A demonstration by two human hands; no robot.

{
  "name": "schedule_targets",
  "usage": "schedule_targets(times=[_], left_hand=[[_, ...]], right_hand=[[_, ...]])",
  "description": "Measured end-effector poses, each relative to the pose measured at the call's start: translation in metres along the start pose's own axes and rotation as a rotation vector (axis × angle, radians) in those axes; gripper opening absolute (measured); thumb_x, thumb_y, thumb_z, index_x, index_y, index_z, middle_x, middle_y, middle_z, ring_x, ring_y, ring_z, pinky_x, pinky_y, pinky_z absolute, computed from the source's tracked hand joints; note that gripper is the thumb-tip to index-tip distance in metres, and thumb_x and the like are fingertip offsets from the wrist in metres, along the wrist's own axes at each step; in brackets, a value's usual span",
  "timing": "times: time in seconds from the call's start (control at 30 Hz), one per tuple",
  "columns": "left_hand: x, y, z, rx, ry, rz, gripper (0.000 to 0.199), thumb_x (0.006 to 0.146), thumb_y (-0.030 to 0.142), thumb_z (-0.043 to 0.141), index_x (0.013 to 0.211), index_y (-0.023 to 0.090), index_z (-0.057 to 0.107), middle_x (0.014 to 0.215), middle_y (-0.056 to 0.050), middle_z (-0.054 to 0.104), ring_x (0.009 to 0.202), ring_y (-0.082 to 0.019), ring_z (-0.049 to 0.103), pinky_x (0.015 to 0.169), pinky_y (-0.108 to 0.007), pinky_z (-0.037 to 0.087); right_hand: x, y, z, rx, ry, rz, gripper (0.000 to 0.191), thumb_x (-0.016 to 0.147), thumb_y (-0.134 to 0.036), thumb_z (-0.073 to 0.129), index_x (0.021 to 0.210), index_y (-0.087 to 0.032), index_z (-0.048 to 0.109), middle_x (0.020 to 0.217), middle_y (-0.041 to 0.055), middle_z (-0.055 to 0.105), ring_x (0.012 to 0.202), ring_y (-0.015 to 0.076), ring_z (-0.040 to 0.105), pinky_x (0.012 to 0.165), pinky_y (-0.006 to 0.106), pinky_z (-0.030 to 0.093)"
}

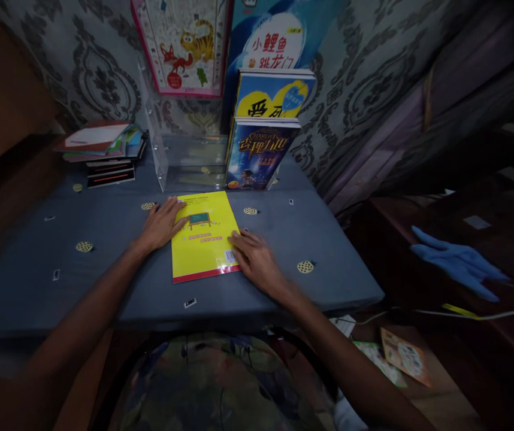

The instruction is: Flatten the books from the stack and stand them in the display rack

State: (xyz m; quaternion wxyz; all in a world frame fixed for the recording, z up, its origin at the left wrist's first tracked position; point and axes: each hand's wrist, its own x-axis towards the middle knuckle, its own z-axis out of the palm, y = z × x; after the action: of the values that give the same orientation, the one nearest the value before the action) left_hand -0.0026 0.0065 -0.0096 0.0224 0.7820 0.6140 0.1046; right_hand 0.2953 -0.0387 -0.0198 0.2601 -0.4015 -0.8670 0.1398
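Note:
A yellow book (203,251) with a red lower edge lies flat on the cloth-covered table (90,281), its small chalkboard picture and barcode facing up. My left hand (162,226) rests on the book's upper left edge, fingers stretched out and thumb apart on the cover. At the lower right edge, my right hand (257,261) touches the book beside the barcode, its fingers extended. Neither hand lifts the book. Just beyond it stands a clear acrylic rack (160,152). In its right column are a blue book (259,152) and a yellow-and-blue book (268,93).
Higher on the rack are a pink-bordered book (183,48) and a teal book (261,42). A stack of books (104,149) sits at the table's back left. To the right lies a blue glove (459,257) near a cable (419,311); booklets (405,356) lie below.

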Motion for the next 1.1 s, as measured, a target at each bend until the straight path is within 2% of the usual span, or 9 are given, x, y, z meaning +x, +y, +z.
schedule_targets(times=[0.13,0.27,0.7,0.9,1.1], left_hand=[[0.0,0.0,0.0,-0.007,-0.004,0.002,0.051,0.104,0.046,0.032,0.145,0.02,0.046,0.16,-0.014,0.04,0.151,-0.028,0.032,0.12,-0.052,0.026],[0.0,0.0,0.001,0.001,-0.006,-0.002,0.052,0.104,0.046,0.032,0.146,0.019,0.046,0.161,-0.014,0.039,0.152,-0.028,0.03,0.12,-0.051,0.026],[0.009,0.001,-0.012,0.027,-0.038,-0.025,0.052,0.102,0.044,0.036,0.144,0.015,0.049,0.156,-0.017,0.046,0.146,-0.033,0.039,0.114,-0.053,0.035],[0.012,0.004,-0.016,0.061,-0.044,-0.027,0.048,0.103,0.045,0.037,0.14,0.018,0.052,0.151,-0.016,0.052,0.143,-0.032,0.045,0.111,-0.051,0.04],[0.013,0.008,-0.016,0.127,-0.033,-0.005,0.045,0.103,0.04,0.041,0.135,0.012,0.056,0.15,-0.018,0.052,0.142,-0.032,0.045,0.111,-0.047,0.04]], right_hand=[[-0.021,-0.01,-0.002,0.026,0.027,0.001,0.035,0.098,-0.02,0.05,0.128,-0.023,0.068,0.129,0.0096,0.071,0.134,0.0285,0.056,0.11,0.055,0.048],[-0.03,-0.013,-0.003,0.023,0.036,0.016,0.035,0.099,-0.021,0.05,0.128,-0.025,0.068,0.129,0.0091,0.071,0.133,0.029,0.057,0.109,0.056,0.049],[-0.03,-0.014,-0.002,-0.016,0.042,-0.004,0.033,0.099,-0.02,0.05,0.126,-0.022,0.069,0.128,0.0099,0.071,0.132,0.0299,0.057,0.107,0.056,0.05],[-0.03,-0.017,-0.005,-0.039,0.03,-0.002,0.033,0.101,-0.021,0.048,0.126,-0.02,0.069,0.129,0.0119,0.071,0.132,0.0303,0.057,0.105,0.056,0.051],[-0.031,-0.017,-0.003,-0.059,0.028,-0.001,0.033,0.1,-0.021,0.049,0.127,-0.021,0.068,0.132,0.011,0.069,0.132,0.029,0.056,0.107,0.054,0.05]])
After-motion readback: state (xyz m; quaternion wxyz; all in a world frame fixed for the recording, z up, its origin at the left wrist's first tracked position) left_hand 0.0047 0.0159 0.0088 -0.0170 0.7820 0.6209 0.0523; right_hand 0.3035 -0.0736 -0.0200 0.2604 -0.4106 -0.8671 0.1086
